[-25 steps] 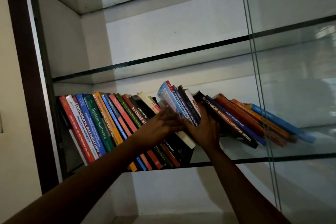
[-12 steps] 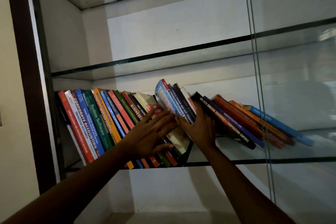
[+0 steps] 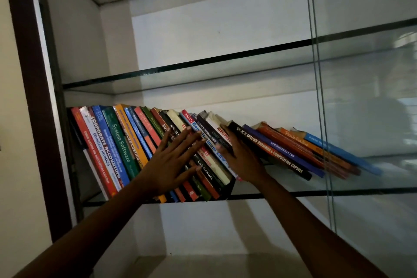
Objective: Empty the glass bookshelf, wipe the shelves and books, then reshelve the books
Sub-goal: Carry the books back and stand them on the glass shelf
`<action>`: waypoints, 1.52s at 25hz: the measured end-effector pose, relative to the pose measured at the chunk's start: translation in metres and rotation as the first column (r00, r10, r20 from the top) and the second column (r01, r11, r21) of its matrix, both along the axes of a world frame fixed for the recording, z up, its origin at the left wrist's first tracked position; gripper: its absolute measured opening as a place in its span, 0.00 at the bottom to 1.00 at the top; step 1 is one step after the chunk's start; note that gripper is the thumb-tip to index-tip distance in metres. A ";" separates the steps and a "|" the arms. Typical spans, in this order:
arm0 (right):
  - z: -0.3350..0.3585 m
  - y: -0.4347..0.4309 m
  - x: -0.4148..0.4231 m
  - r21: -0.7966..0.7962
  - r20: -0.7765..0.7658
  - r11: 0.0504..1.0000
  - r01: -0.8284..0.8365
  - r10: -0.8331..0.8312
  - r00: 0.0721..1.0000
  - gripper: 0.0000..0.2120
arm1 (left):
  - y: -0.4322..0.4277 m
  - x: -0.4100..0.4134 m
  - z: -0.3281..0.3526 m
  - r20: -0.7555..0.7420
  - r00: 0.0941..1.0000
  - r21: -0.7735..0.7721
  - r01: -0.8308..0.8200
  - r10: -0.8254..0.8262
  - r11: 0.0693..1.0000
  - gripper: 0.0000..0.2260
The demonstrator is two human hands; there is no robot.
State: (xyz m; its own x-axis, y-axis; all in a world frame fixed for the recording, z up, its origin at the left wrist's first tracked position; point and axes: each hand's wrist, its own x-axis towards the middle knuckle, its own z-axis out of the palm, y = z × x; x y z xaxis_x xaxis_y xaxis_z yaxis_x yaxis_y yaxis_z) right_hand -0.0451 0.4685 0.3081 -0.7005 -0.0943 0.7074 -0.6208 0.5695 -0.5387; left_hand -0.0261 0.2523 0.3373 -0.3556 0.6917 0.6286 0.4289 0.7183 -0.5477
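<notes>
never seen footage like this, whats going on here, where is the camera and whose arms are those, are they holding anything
There is no machine here. These are a person's two bare arms, filmed by one wide-angle camera worn on their head, facing a glass bookshelf. A row of books stands on a glass shelf, tops leaning to the left. The left hand lies flat against the spines with its fingers straight. The right hand is pushed in beside a black book, at a gap in the row. Neither hand has lifted a book out; they seem to be steadying or parting the row.
</notes>
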 end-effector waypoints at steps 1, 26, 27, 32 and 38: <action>-0.003 0.004 0.002 -0.041 -0.030 0.999 -0.033 0.031 0.999 0.33 | 0.002 0.002 0.001 0.008 1.000 0.019 0.012 -0.013 1.000 0.26; -0.015 0.018 0.033 0.146 0.050 0.865 0.481 -0.492 0.869 0.12 | 0.051 -0.008 0.001 0.013 0.990 -0.038 -0.143 0.144 0.989 0.39; -0.015 0.021 0.034 0.133 0.058 0.879 0.457 -0.467 0.882 0.12 | 0.052 -0.006 -0.001 0.031 0.987 -0.032 -0.155 0.156 0.987 0.38; -0.024 0.037 0.037 0.027 0.079 0.927 0.373 -0.374 0.924 0.12 | 0.054 -0.003 -0.007 0.051 0.987 -0.007 -0.152 0.152 0.988 0.44; -0.044 0.058 0.034 0.118 0.064 0.890 0.440 -0.449 0.891 0.11 | 0.051 0.003 -0.014 0.069 0.988 -0.070 -0.134 0.139 0.989 0.34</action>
